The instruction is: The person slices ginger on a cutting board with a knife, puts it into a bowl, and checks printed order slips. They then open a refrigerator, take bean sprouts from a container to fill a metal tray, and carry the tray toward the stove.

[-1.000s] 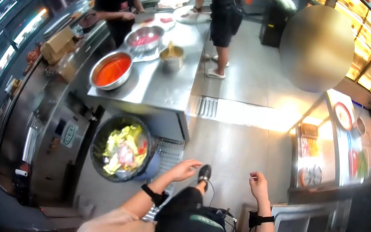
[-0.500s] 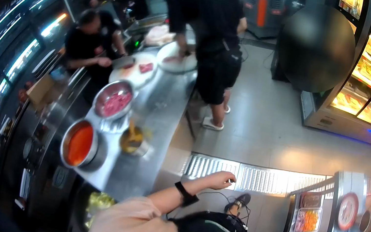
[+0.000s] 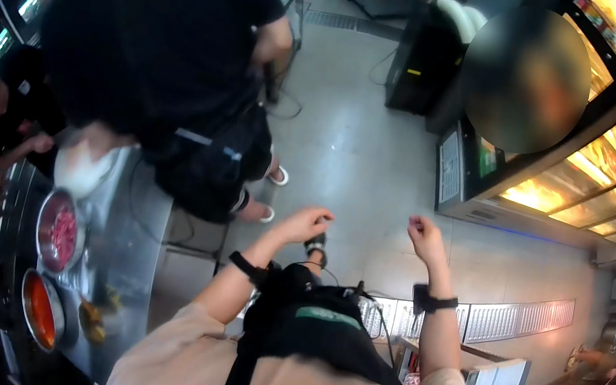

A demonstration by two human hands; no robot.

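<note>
Left hand point(image 3: 308, 226) and right hand point(image 3: 427, 242) held apart

From afar I see both loosely curled; how far they close, I cannot tell. Just below the left hand shows a dark shoe point(image 3: 316, 252); near, to its left, a white shoe point(image 3: 267, 216). Further left, a surface point(image 3: 144, 234) bears a bowl point(image 3: 60, 324) of red liquid point(image 3: 41, 310). Beyond the right hand, rightward, glows a display cabinet point(image 3: 482, 212).

Commercial kitchen (steel worktable point(image 3: 134, 269), bowls point(image 3: 78, 243))
</note>
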